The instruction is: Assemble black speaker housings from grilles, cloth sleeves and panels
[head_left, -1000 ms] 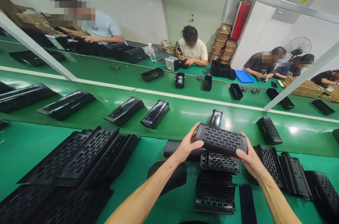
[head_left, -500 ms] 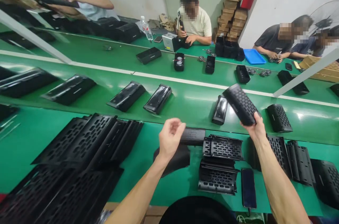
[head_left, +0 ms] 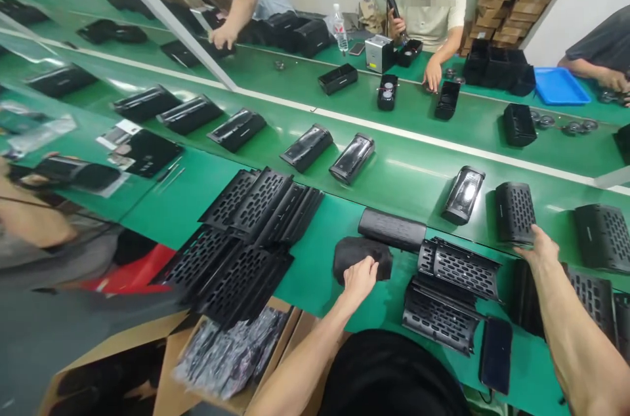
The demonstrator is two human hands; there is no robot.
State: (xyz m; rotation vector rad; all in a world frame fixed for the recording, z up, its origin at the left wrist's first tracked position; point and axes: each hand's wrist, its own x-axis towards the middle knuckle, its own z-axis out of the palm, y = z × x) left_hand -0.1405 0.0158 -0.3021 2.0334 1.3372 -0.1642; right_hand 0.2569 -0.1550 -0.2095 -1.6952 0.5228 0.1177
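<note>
My left hand [head_left: 361, 278] is closed at the near edge of a dark, soft-looking sheet [head_left: 357, 252] on the green bench. My right hand [head_left: 541, 249] grips the near end of a black perforated speaker housing [head_left: 514, 206] on the green belt, thumb on its right side. Just beyond the sheet lies a black mesh-faced piece [head_left: 391, 229]. Between my hands are curved slotted grille panels [head_left: 465, 268], with more of them [head_left: 443, 317] nearer me. A larger stack of slotted grilles [head_left: 246, 212] lies left of my left hand.
Glossy black housings [head_left: 352, 159] sit in a row along the belt. A phone [head_left: 496, 353] lies at the bench's near edge. Below the bench is an open carton [head_left: 236, 350] with plastic-wrapped contents. Co-workers sit across the belt, near a blue tray [head_left: 561, 86]; another person's arm [head_left: 29, 212] is at left.
My right hand has lowered the perforated housing from the air onto the belt. My left hand has come down onto the dark sheet. The view has swung left.
</note>
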